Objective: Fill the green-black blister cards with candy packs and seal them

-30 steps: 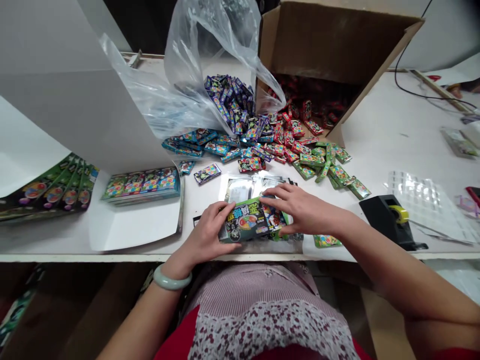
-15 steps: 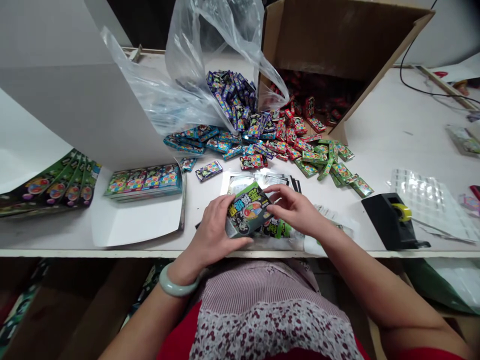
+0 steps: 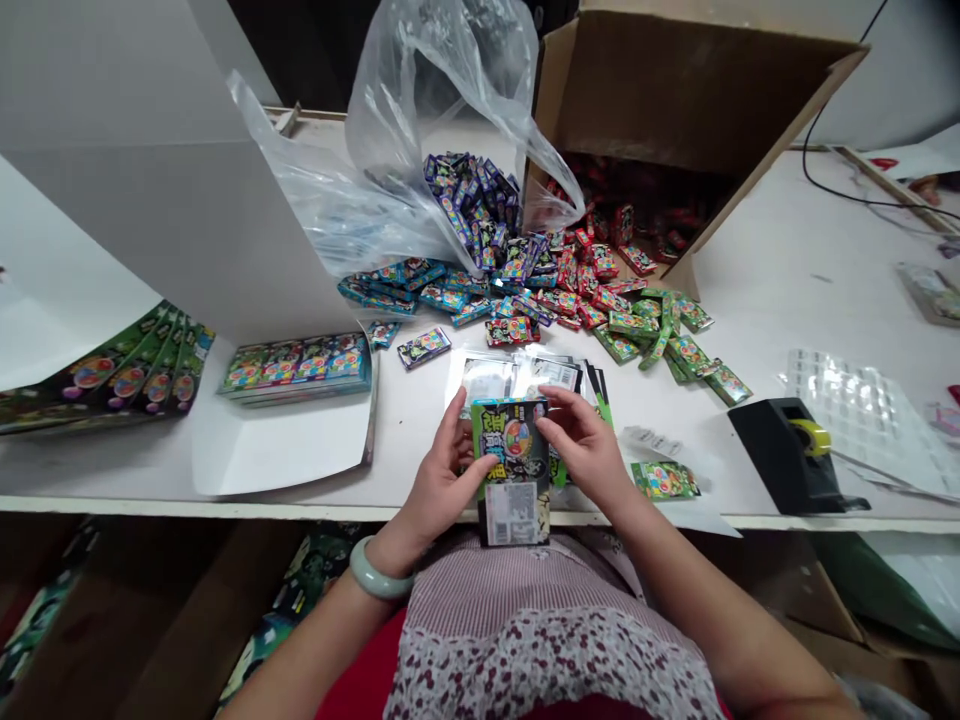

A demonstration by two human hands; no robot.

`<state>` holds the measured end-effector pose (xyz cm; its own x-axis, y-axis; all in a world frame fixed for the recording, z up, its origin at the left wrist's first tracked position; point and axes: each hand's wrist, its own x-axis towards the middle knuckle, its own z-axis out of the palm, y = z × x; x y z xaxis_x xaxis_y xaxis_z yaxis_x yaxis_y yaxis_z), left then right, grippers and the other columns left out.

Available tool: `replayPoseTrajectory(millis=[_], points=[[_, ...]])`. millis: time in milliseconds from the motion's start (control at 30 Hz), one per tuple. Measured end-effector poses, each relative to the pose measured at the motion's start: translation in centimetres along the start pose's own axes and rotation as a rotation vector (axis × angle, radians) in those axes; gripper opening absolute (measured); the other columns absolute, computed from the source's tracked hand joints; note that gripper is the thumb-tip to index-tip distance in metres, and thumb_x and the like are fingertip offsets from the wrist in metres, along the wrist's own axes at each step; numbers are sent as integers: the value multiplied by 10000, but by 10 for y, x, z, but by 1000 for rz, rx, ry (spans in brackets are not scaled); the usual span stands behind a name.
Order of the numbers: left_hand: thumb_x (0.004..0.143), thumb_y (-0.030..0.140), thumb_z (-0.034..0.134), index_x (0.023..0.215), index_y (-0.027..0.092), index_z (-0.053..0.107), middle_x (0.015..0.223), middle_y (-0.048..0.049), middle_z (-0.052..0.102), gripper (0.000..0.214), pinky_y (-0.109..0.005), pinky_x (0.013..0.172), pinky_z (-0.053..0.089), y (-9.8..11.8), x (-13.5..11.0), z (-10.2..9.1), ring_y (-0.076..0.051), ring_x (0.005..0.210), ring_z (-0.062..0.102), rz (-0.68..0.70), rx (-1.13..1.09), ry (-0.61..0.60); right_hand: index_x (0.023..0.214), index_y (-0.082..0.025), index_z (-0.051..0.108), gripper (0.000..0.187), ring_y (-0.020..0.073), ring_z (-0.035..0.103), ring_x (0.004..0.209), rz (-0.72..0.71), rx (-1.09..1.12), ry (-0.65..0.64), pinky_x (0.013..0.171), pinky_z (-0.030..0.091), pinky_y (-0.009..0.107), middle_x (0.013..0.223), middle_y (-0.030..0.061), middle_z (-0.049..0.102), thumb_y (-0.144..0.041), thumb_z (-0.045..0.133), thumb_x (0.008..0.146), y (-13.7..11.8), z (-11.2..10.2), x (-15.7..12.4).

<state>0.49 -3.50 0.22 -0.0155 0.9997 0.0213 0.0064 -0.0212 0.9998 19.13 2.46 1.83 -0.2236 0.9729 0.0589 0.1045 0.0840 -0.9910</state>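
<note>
A flat black printed packet [image 3: 517,440], with green and yellow lettering and a pale label on its lower part, is held over the table's front edge. My left hand [image 3: 442,475] grips its left side, thumb on the front and fingers behind. At its upper right corner, my right hand [image 3: 589,445] pinches the edge between thumb and fingers. Similar flat packets in clear wrap [image 3: 559,375] lie on the table just behind it, partly covered by the hands. A small green box [image 3: 666,480] lies to the right of my right hand.
Small blue [image 3: 390,285], purple [image 3: 472,195], red [image 3: 600,260] and green boxes [image 3: 667,335] are heaped ahead, by a clear plastic bag [image 3: 442,60] and a cardboard box [image 3: 697,90]. A white carton [image 3: 292,440] with small boxes stands left; a black tape dispenser [image 3: 787,455] right.
The packet has turned from a slant to nearly straight and come down closer to my body, showing its pale label. The small green box at right has come into view.
</note>
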Motion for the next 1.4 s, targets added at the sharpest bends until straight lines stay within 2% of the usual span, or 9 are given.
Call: replayPoseTrajectory(millis=[267, 367, 467, 600, 767, 1033, 1167, 1300, 1400], points=[[864, 318, 581, 1403, 253, 374, 1280, -80, 578, 580, -360, 888, 532, -6, 5, 0, -210, 1027, 631, 36, 227, -7, 934, -224, 638, 145, 145, 598, 728, -89, -231, -101, 678, 481, 294, 828, 27, 650, -310, 533, 882, 4, -16, 9], [878, 354, 550, 1101, 198, 624, 1093, -55, 662, 283, -344, 912, 505, 3, 20, 0, -197, 987, 630, 91, 304, 124, 776, -215, 619, 143, 153, 600, 812, -125, -195, -99, 746, 487, 307, 815, 24, 637, -308, 555, 864, 1, -13, 18], [861, 366, 575, 864, 183, 662, 978, -53, 699, 203, -356, 929, 491, 13, 33, 1, -200, 965, 636, 95, 264, 224, 792, -217, 587, 97, 140, 598, 790, -19, -59, -95, 703, 503, 285, 813, 8, 621, -307, 623, 803, -2, -10, 27], [834, 345, 623, 1061, 201, 620, 931, -41, 723, 268, -354, 872, 518, 18, 38, 1, -190, 905, 661, 16, 110, 216, 981, -247, 576, 226, 112, 580, 722, 45, 34, -123, 655, 506, 260, 821, -16, 608, -271, 650, 769, -6, -12, 31], [800, 337, 651, 829, 192, 685, 889, -36, 709, 152, -310, 805, 526, 25, 36, 2, -184, 863, 645, 61, 161, 166, 722, -210, 584, 158, 136, 590, 782, -19, -87, -203, 643, 493, 271, 837, 18, 624, -339, 665, 766, -18, -16, 29], [677, 228, 726, 734, 165, 655, 675, 9, 639, 110, -224, 583, 464, 33, 48, 1, -107, 616, 565, -102, -34, 159, 740, -200, 592, 96, 104, 537, 578, 129, -83, -336, 566, 458, 272, 672, -14, 608, -273, 650, 760, -32, -9, 42], [712, 233, 702, 701, 162, 640, 704, -8, 637, 94, -256, 635, 483, 37, 47, -5, -122, 659, 573, -85, -17, 71, 711, -192, 590, 112, 115, 548, 585, 119, -164, -403, 556, 446, 270, 651, -9, 609, -271, 636, 776, -40, -13, 43], [840, 288, 596, 772, 180, 669, 882, -65, 673, 147, -338, 792, 510, 40, 38, -15, -177, 860, 614, 45, 78, -110, 764, -208, 621, 98, 144, 587, 710, -16, -263, -442, 614, 466, 289, 776, 21, 634, -288, 621, 821, -41, -22, 33], [832, 256, 620, 861, 196, 673, 915, -63, 666, 85, -342, 830, 509, 34, 30, -16, -182, 913, 614, 129, 113, -129, 847, -240, 625, 26, 172, 596, 851, -202, -304, -419, 721, 483, 327, 886, 32, 634, -257, 632, 828, -31, -25, 23]])
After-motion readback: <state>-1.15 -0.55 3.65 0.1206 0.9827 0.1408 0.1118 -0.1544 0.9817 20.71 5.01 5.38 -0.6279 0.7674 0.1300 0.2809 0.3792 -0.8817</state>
